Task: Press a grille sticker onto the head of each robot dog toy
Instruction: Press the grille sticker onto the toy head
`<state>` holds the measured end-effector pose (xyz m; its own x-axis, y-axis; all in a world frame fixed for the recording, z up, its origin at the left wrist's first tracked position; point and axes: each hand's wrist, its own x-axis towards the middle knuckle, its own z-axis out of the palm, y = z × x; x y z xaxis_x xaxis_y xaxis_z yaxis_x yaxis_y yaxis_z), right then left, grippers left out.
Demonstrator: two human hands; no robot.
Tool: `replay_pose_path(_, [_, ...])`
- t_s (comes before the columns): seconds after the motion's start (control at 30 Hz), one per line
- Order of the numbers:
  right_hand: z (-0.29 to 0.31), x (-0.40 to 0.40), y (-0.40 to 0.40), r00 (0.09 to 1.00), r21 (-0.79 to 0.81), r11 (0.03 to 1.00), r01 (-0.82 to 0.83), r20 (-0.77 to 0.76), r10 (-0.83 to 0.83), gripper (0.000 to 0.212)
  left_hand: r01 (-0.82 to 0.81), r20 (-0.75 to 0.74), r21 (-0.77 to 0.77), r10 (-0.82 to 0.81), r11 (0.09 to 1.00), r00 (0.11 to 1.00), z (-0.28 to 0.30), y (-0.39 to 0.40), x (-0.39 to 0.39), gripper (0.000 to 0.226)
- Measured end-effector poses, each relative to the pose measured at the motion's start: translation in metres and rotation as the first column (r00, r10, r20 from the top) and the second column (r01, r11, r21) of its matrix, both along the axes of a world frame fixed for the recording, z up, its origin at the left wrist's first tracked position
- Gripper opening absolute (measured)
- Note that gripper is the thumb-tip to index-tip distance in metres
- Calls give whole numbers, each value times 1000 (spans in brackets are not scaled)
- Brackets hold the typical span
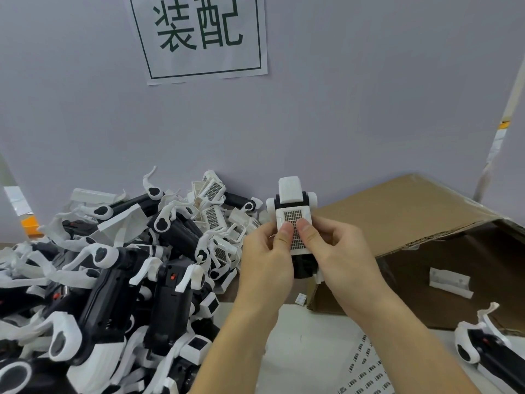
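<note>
I have the robot dog toy [295, 223] held up over the table between both hands, its white head facing me, just in front of the open cardboard box [403, 223]. My left hand [267, 257] and right hand [338, 257] grip the head from either side, and both thumbs bear down side by side on the grille sticker [294, 220], which already lies on the head's face.

The risk I see is in the pressing itself. If my thumbs slide instead of pushing straight down, the sticker could creep askew or wrinkle. Its upper edge, beyond my thumbs, looks unpressed and might lift. Squeezing too hard at the sides could twist the head on its dark neck.

Much is hidden. My thumbs cover the sticker's middle, so I cannot tell whether it sits square. The toy's body is lost behind my palms. In the heap of robot dog toys [113, 265] on my left, some heads show grilles; most I cannot make out. The sheet [366, 373] by my right wrist is possibly sticker backing.
</note>
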<state>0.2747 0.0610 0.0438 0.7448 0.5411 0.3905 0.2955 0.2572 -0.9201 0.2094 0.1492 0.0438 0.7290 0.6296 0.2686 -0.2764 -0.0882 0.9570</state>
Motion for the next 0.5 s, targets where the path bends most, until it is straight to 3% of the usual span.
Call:
replay_pose_path(0.13, [1, -1, 3, 1000, 39, 999, -11, -17, 11, 21, 40, 19, -33, -39, 999, 999, 3, 5, -2, 29])
replay_pose_path(0.3, [4, 7, -8, 970, 44, 978, -203, -126, 207, 41, 157, 34, -171, -154, 973, 988, 4, 10, -4, 30])
replay_pose_path(0.4, [6, 10, -13, 974, 11, 977, -214, -74, 214, 34, 182, 33, -90, -180, 979, 983, 1, 11, -5, 28])
replay_pose_path(0.5, [6, 7, -11, 992, -31, 993, -117, 51, 119, 24, 104, 40, 63, -107, 993, 993, -2, 10, -3, 28])
